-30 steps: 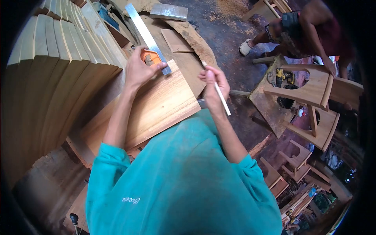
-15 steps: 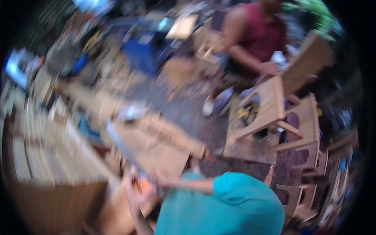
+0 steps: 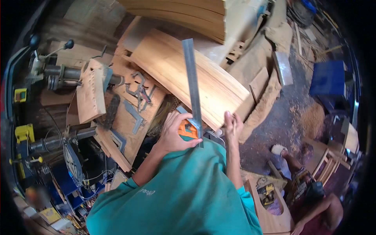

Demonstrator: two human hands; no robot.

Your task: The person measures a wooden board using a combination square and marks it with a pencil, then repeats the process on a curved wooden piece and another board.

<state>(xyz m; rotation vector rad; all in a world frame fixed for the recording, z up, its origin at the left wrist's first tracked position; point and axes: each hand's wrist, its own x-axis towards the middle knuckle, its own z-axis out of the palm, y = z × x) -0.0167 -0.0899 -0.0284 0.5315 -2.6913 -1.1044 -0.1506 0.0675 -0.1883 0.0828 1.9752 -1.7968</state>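
My left hand (image 3: pixel 178 131) is closed around the orange head of a combination square (image 3: pixel 190 76), in front of my teal shirt. The square's long metal blade points up and away from me, passing over a wide, pale wooden board (image 3: pixel 160 51). Beside the board's near right corner is my right hand (image 3: pixel 233 127), its fingers curled; whether anything is in them, or whether they touch the board, I cannot make out.
Clamps (image 3: pixel 139 92) and a grey metal angle (image 3: pixel 134 116) lie on a plywood sheet at left, near a machine with a lever (image 3: pixel 62 47). Stacked boards (image 3: pixel 180 15) stand at the back. A co-worker's arm (image 3: pixel 321 207) is beside a wooden stool (image 3: pixel 270 219) at lower right.
The view has swung left, bringing the machine and clamps into sight and shifting the co-worker to lower right. My right hand has come away from the square, which my left hand still holds.
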